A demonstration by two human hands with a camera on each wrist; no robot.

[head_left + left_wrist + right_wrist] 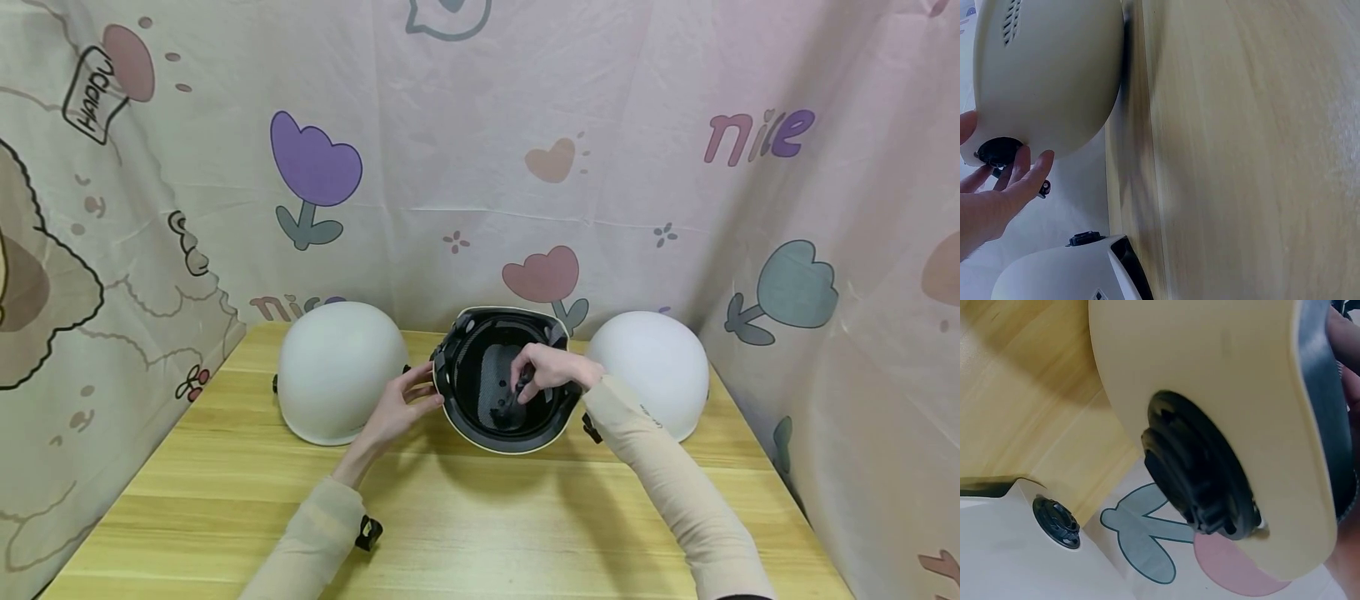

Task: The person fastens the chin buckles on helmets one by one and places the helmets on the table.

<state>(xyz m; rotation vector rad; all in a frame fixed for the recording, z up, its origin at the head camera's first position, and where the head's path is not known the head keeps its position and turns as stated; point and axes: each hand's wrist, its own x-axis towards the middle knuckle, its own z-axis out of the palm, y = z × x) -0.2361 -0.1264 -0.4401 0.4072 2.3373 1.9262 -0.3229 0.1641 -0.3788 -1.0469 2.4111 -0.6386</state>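
Observation:
A cream helmet (480, 442) lies upside down in the middle of the table, its black padded inside (491, 367) facing up. On its left side, my left hand (405, 400) grips the rim, fingers spread along the outer shell. The left wrist view shows those fingers around a black round fitting (999, 152) on the shell. My right hand (551, 367) reaches into the helmet from the right and pinches a black strap (522, 382); its lower end blends into the dark lining. Another black round fitting (1197, 465) shows large in the right wrist view.
One white helmet (337, 371) stands dome up on the left, another white helmet (648, 367) on the right, partly behind my right forearm. All sit on a wooden table (465, 533). A printed cloth (450, 167) hangs behind and at both sides.

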